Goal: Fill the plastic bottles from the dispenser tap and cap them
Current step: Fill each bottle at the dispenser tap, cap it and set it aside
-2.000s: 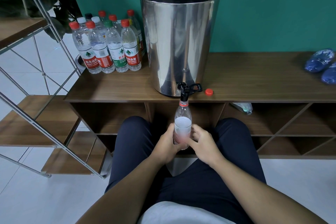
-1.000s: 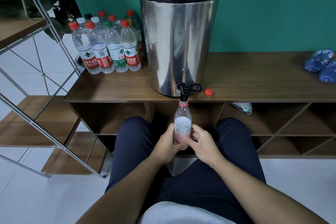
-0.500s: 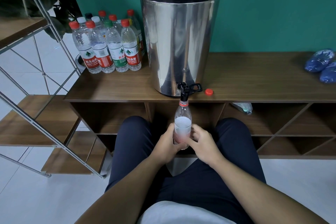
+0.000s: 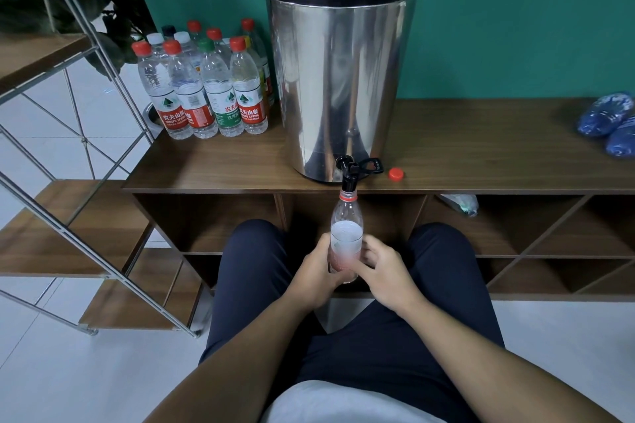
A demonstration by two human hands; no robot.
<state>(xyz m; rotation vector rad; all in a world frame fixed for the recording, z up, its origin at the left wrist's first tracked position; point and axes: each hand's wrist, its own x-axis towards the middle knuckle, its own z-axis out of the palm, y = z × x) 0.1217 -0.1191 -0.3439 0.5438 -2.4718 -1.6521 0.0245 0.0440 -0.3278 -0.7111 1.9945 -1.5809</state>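
Steel dispenser on a wooden shelf, with a bottle held under its tap by both hands.

Metal stair rails (image 4: 86, 154) stand at the far left beside wooden steps. Next, a cluster of capped bottles (image 4: 206, 86), most with red caps, one green and some white, sits on the shelf top (image 4: 481, 148) against the green wall. Just to their right stands the steel dispenser (image 4: 340, 79) with its black lid, and its black tap (image 4: 350, 175) hangs over the shelf edge. An open plastic bottle (image 4: 346, 233), upright with its mouth right at the tap, is partly filled. The left hand (image 4: 314, 276) wraps around the bottle's lower body; the right hand (image 4: 386, 273) curls around it from the other side. A loose red cap (image 4: 396, 174) lies on the shelf just right of the tap. Two blue bundles (image 4: 608, 120) lie at the far right.
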